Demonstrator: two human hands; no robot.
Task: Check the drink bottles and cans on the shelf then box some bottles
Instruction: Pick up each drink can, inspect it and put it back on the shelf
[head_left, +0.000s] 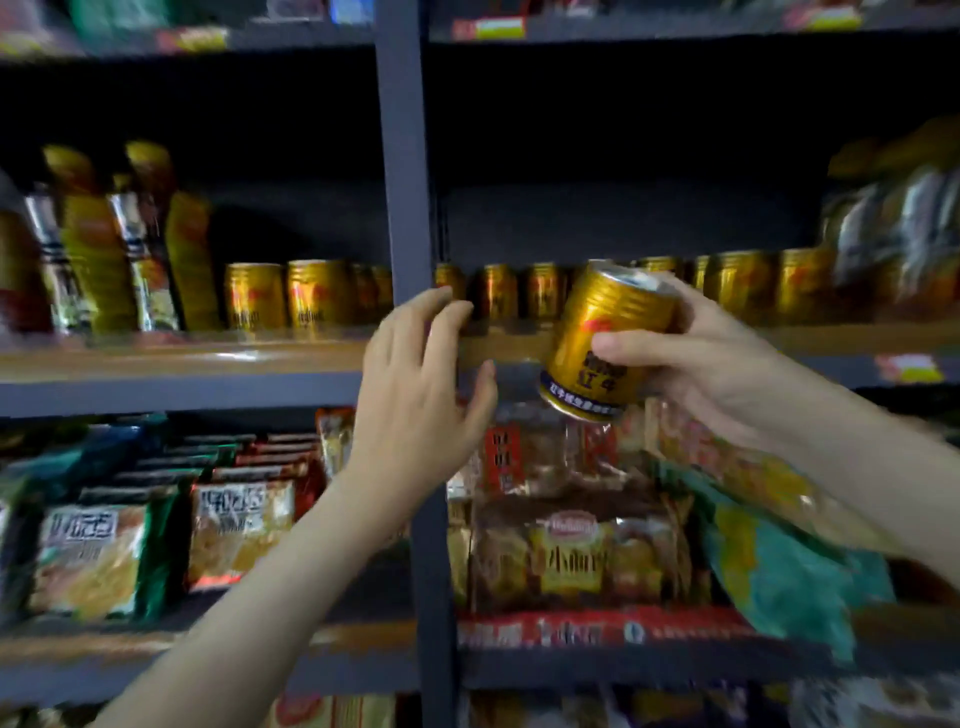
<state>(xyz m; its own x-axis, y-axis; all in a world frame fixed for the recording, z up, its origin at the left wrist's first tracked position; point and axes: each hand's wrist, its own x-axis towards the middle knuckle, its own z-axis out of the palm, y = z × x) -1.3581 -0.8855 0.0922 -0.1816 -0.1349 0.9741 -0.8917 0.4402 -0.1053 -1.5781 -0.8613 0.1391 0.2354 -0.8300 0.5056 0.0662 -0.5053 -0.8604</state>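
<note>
My right hand grips a gold drink can, tilted with its top toward the shelf, in front of the middle shelf. My left hand is raised beside it with fingers spread and relaxed, holding nothing, in front of the grey upright post. A row of similar gold cans stands along the wooden shelf board, with more gold cans to the left of the post. Tall drink bottles with yellow and silver labels stand at the shelf's left end.
Below the cans, a lower shelf holds snack packets on the left and bagged bread or cakes on the right. Wrapped packages are stacked at the middle shelf's right end. The upper shelf space is dark.
</note>
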